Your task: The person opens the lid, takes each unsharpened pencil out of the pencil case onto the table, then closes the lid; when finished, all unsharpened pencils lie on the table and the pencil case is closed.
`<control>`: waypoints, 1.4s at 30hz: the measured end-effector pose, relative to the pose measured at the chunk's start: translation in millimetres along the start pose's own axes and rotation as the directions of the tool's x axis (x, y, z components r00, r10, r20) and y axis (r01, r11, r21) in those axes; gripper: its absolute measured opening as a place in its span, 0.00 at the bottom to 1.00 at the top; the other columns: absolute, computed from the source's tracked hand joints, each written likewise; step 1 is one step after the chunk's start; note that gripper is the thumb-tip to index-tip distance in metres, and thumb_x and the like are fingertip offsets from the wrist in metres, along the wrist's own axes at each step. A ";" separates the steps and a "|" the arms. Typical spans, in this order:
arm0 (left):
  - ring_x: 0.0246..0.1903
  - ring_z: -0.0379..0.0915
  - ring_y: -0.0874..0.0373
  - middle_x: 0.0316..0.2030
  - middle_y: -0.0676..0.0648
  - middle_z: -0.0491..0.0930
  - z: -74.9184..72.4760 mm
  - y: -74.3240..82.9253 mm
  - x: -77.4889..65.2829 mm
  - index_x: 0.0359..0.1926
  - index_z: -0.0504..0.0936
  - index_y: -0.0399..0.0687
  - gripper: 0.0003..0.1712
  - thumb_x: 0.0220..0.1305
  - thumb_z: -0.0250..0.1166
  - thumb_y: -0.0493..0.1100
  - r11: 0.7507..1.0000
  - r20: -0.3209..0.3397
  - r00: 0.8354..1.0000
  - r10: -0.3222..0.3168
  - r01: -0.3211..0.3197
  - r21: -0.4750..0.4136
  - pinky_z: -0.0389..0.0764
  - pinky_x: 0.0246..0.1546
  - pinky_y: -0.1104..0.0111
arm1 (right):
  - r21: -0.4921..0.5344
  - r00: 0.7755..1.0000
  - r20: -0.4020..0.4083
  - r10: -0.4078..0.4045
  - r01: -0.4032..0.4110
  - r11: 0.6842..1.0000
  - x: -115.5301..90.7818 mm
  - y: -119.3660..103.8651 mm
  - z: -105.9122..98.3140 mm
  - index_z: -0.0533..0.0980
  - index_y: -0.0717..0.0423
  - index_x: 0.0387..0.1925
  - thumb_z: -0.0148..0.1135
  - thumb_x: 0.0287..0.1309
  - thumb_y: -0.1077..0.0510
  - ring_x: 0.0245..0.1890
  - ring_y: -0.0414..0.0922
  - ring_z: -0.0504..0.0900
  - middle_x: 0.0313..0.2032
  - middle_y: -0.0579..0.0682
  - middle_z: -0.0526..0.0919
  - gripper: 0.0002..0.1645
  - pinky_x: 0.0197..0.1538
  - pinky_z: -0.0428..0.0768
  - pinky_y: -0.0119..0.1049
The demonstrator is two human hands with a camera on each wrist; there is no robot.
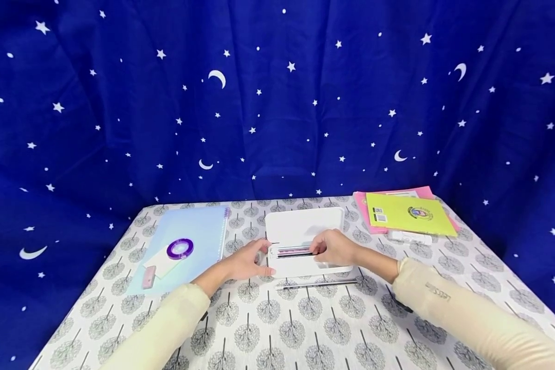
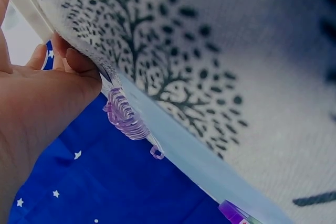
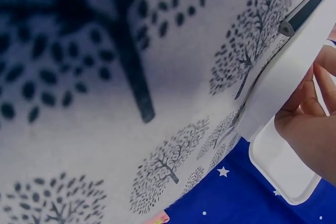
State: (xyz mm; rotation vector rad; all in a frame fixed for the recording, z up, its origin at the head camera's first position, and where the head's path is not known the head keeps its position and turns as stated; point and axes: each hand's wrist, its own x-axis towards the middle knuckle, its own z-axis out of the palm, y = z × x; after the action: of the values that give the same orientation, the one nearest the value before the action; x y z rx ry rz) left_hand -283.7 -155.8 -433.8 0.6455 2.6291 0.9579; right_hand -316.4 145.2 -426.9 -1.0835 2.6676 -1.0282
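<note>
A white pencil case (image 1: 284, 267) lies with its lid (image 1: 300, 223) folded back. Several pencils (image 1: 292, 251) lie lengthwise inside it. My left hand (image 1: 247, 259) holds the case's left end, thumb at the front corner and fingers toward the back. Over the case, my right hand (image 1: 335, 247) pinches the right end of a dark pencil; its fingertips are partly hidden. In the right wrist view, my right hand (image 3: 310, 116) has its fingers bent over the case's inside. Another dark pencil (image 1: 321, 283) rests on the cloth in front of the case.
At left, a light blue spiral notebook (image 1: 189, 226) carries a purple tape roll (image 1: 180, 248), a white card (image 1: 162, 263) and a pink eraser (image 1: 149, 277). Back right are a yellow-green book (image 1: 398, 213) on pink ones (image 1: 362, 205) and a white object (image 1: 409, 237). A starry blue curtain (image 1: 277, 128) hangs behind.
</note>
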 end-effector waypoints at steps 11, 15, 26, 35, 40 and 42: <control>0.47 0.72 0.56 0.60 0.45 0.72 2.2 -2.1 0.9 0.72 0.61 0.47 0.48 0.58 0.71 0.59 1.000 0.000 1.000 0.006 -0.006 0.015 0.75 0.54 0.56 | -0.005 1.000 0.005 -0.004 0.004 1.000 0.1 1.1 1.6 0.85 0.60 0.30 0.70 0.47 0.70 0.28 0.36 0.79 0.26 0.45 0.85 0.07 0.37 0.79 0.30; 0.47 0.72 0.57 0.59 0.44 0.73 2.1 -3.0 0.1 0.72 0.61 0.47 0.47 0.58 0.71 0.59 1.000 0.002 1.000 0.008 -0.008 -0.001 0.75 0.54 0.56 | 0.045 1.000 -0.001 0.003 -0.003 0.999 -0.8 1.0 3.0 0.84 0.62 0.31 0.70 0.47 0.70 0.28 0.36 0.79 0.25 0.44 0.84 0.06 0.36 0.80 0.30; 0.42 0.71 0.59 0.54 0.47 0.73 0.9 -3.1 1.8 0.72 0.60 0.45 0.47 0.59 0.71 0.56 0.999 0.020 1.000 0.022 -0.022 -0.039 0.75 0.49 0.62 | 0.073 1.000 -0.022 0.017 -0.015 0.997 -1.6 1.9 1.0 0.84 0.61 0.30 0.71 0.49 0.68 0.27 0.37 0.80 0.25 0.43 0.85 0.05 0.35 0.80 0.31; 0.41 0.71 0.59 0.53 0.47 0.74 2.2 -1.7 1.4 0.72 0.60 0.44 0.47 0.59 0.72 0.55 0.999 0.023 1.000 0.019 -0.018 -0.044 0.76 0.48 0.62 | 0.026 0.998 -0.056 -0.020 0.022 0.999 -4.6 1.0 0.1 0.85 0.59 0.30 0.72 0.49 0.67 0.28 0.36 0.81 0.27 0.44 0.86 0.05 0.36 0.81 0.32; 0.43 0.71 0.58 0.56 0.44 0.74 1.2 -0.2 0.4 0.72 0.60 0.44 0.47 0.59 0.72 0.55 0.999 0.023 1.000 0.020 -0.019 -0.030 0.76 0.50 0.61 | 0.020 0.997 -0.072 -0.032 0.033 0.999 -7.1 -1.0 -1.1 0.85 0.58 0.30 0.74 0.48 0.67 0.28 0.36 0.81 0.27 0.44 0.86 0.06 0.36 0.81 0.33; 0.44 0.71 0.58 0.58 0.44 0.73 0.9 -0.2 -0.3 0.72 0.60 0.45 0.47 0.58 0.72 0.56 1.000 0.019 1.000 0.012 -0.012 -0.021 0.76 0.51 0.60 | 0.025 0.997 -0.072 -0.026 0.028 0.999 -8.5 -4.0 -1.9 0.85 0.58 0.30 0.74 0.48 0.66 0.27 0.36 0.80 0.27 0.43 0.86 0.06 0.36 0.80 0.32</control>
State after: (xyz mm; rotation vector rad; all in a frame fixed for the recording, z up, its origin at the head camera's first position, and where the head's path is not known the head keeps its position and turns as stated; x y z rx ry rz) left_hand -283.1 -155.6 -434.5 0.6630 2.5977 0.9768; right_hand -308.3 149.7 -424.3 -1.1005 2.6938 -1.1251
